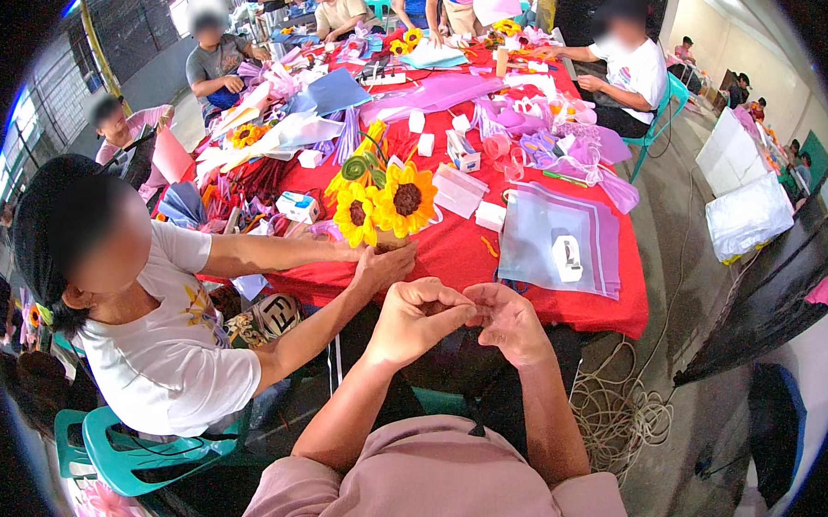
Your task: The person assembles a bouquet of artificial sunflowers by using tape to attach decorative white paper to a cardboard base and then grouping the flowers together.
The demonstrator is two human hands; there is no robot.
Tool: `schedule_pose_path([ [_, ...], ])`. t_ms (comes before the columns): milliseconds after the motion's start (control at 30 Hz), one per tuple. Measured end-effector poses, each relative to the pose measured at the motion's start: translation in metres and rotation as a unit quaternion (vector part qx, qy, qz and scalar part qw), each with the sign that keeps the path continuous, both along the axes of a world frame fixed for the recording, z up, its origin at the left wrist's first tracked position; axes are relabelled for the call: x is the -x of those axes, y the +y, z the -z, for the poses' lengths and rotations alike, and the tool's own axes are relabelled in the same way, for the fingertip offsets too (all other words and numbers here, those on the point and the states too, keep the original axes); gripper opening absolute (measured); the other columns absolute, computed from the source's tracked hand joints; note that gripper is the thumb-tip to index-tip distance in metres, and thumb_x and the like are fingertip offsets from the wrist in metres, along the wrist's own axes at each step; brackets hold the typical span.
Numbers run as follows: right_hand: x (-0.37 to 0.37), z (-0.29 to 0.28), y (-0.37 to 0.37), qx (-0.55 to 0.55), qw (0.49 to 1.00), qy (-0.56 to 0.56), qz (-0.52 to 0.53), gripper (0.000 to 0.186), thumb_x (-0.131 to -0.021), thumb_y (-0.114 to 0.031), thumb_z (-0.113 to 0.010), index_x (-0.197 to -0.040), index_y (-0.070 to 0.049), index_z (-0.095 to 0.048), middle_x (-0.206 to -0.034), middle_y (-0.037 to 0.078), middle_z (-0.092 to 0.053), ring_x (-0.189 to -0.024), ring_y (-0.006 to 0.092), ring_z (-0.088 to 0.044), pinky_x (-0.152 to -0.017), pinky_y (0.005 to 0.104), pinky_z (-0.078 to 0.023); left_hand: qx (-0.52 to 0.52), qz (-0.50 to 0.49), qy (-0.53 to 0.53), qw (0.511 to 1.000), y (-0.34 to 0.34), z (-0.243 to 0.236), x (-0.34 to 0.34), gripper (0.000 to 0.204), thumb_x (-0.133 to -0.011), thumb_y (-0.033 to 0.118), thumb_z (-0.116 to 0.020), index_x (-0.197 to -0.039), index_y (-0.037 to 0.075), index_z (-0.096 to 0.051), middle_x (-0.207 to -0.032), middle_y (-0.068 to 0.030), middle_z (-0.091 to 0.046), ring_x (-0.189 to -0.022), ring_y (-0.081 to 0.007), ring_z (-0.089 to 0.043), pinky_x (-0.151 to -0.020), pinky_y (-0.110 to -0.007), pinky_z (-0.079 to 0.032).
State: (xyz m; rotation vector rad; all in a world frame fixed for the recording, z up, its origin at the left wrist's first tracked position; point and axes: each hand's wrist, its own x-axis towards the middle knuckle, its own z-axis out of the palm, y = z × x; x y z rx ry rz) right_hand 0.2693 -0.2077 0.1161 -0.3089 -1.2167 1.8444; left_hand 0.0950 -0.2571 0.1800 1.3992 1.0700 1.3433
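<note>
My left hand (pixel 419 320) and my right hand (pixel 514 326) meet fingertip to fingertip just off the table's near edge. The left thumb and forefinger are pinched together, while the right fingers curl in toward them. Whatever they hold is too small to make out. Just left of my hands, a co-worker in a white shirt grips a bunch of yellow sunflowers (pixel 407 199) with brown centres, made of fuzzy craft stems. A clear plastic sheet or bag (pixel 534 250) with a small white item (pixel 567 258) on it lies beyond my right hand.
The red-covered table (pixel 606 313) bears purple and blue wrapping sheets (pixel 336 92), small white boxes (pixel 298 206), ribbons and craft stems. Several people sit or stand around it. A green chair (pixel 147 441) stands at the left, and coiled cord (pixel 624 411) lies on the floor at the right.
</note>
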Motion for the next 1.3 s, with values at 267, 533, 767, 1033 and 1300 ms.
schedule_pose_path([
  [267, 0.004, -0.02, -0.008, -0.034, 0.985, -0.096, 0.141, 0.009, -0.082, 0.001, -0.067, -0.09, 0.002, -0.063, -0.088, 0.004, -0.062, -0.081, 0.0094, -0.057, -0.073, 0.0227, -0.047, 0.016, -0.015, -0.002, 1.0, 0.002, 0.013, 0.001, 0.002, -0.078, 0.001, -0.07, -0.079, 0.0, -0.071, -0.075, -0.0036, -0.067, -0.069, -0.0068, -0.058, -0.064, -0.022, -0.048],
  [533, 0.003, -0.021, -0.012, -0.119, 0.957, -0.157, 0.212, 0.004, -0.082, 0.002, -0.066, -0.083, 0.001, -0.062, -0.083, 0.003, -0.06, -0.076, 0.0083, -0.055, -0.069, 0.022, -0.045, 0.043, -0.03, 0.023, 0.998, 0.003, 0.026, 0.003, 0.012, -0.078, 0.003, -0.072, -0.09, -0.001, -0.071, -0.074, -0.0003, -0.066, -0.067, -0.005, -0.056, -0.063, -0.02, -0.047],
  [767, -0.013, -0.039, -0.018, -0.233, 0.9, -0.278, 0.243, 0.008, -0.08, 0.008, -0.063, -0.08, 0.001, -0.059, -0.082, 0.004, -0.059, -0.072, 0.0065, -0.054, -0.065, 0.0211, -0.044, 0.101, -0.002, -0.008, 0.995, 0.004, 0.043, 0.01, 0.037, -0.076, 0.001, -0.072, -0.112, 0.0, -0.064, -0.071, 0.0057, -0.057, -0.068, -0.0046, -0.053, -0.066, -0.019, -0.045],
  [1033, -0.038, -0.034, -0.015, -0.174, 0.892, -0.307, 0.283, 0.006, -0.076, 0.002, -0.069, -0.076, 0.0, -0.063, -0.074, 0.004, -0.06, -0.063, 0.0067, -0.055, -0.056, 0.0218, -0.044, 0.166, 0.043, -0.164, 0.972, 0.004, 0.052, 0.001, 0.033, -0.079, 0.004, -0.071, -0.109, -0.005, -0.062, -0.085, -0.0045, -0.066, -0.074, -0.0089, -0.059, -0.068, -0.021, -0.047],
  [1300, -0.04, -0.045, -0.023, -0.2, 0.857, -0.355, 0.316, 0.006, -0.074, 0.003, -0.07, -0.074, 0.001, -0.064, -0.072, 0.004, -0.06, -0.063, 0.0073, -0.055, -0.055, 0.022, -0.043, 0.198, 0.011, -0.159, 0.967, 0.008, 0.066, -0.008, 0.029, -0.082, 0.005, -0.068, -0.109, -0.005, -0.062, -0.094, -0.0111, -0.069, -0.076, -0.0114, -0.063, -0.069, -0.023, -0.05],
])
